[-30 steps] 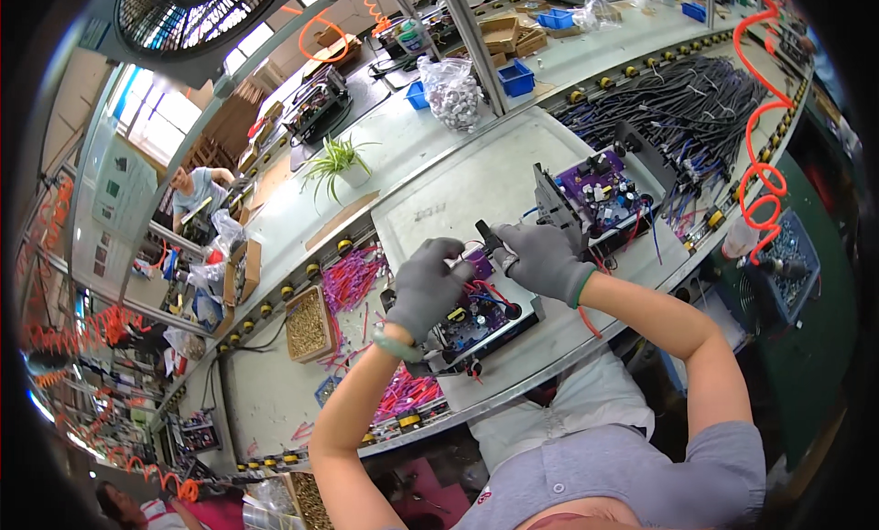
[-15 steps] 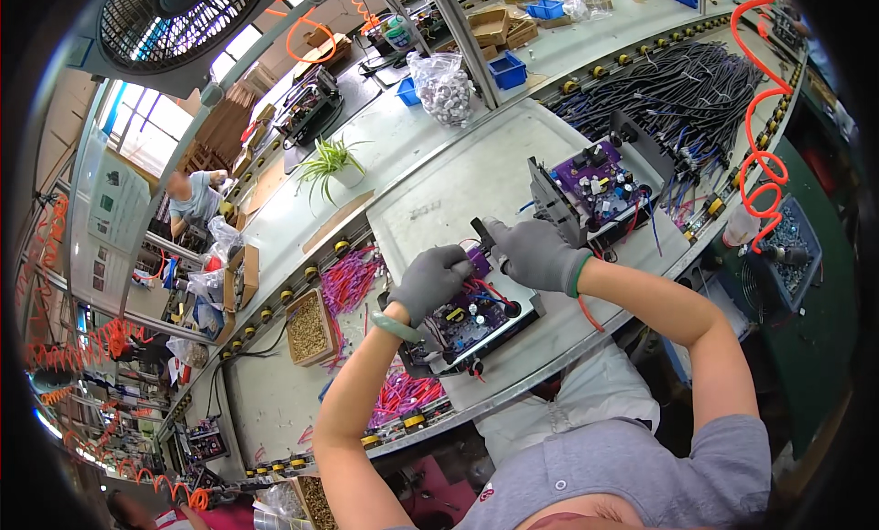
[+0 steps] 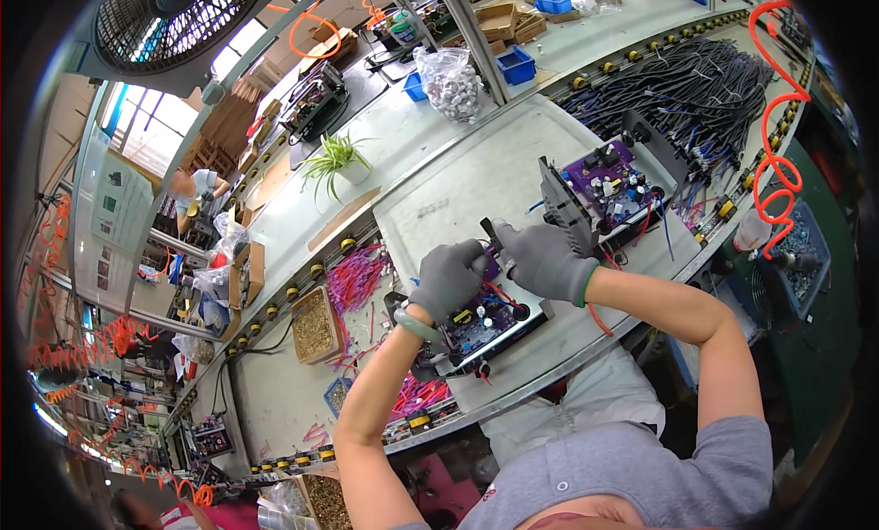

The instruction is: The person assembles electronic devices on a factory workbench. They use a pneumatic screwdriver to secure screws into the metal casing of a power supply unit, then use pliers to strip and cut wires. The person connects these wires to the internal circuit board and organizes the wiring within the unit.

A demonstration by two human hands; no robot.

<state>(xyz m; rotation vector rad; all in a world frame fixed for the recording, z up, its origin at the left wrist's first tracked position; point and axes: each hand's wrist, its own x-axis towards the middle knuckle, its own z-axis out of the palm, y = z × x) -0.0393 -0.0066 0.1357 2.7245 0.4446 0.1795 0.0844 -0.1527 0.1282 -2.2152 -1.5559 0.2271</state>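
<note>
Both my hands wear grey gloves and meet over the far edge of an open housing with a purple circuit board (image 3: 476,324). My left hand (image 3: 451,281) is closed, its fingertips bent at a small purple piece; what they grip is hidden. My right hand (image 3: 548,263) is closed around a small black part (image 3: 490,230), whose end sticks up past the fingers; its kind does not show. Red and blue wires (image 3: 504,297) run on the board below the hands. Right of them stands a second open housing with a purple board (image 3: 609,184) and a black vented panel (image 3: 563,200).
Black cables (image 3: 678,95) lie heaped at the far right. Pink and purple wires (image 3: 357,278) and a box of small brass-coloured parts (image 3: 316,327) are to the left. A coiled orange hose (image 3: 778,168) hangs at right. A potted plant (image 3: 339,164) stands beyond. Another person (image 3: 195,191) sits far left.
The view has shifted slightly, so most of the scene sits a little further right. My left hand has drawn closer to the right hand over the board. Both hands remain closed.
</note>
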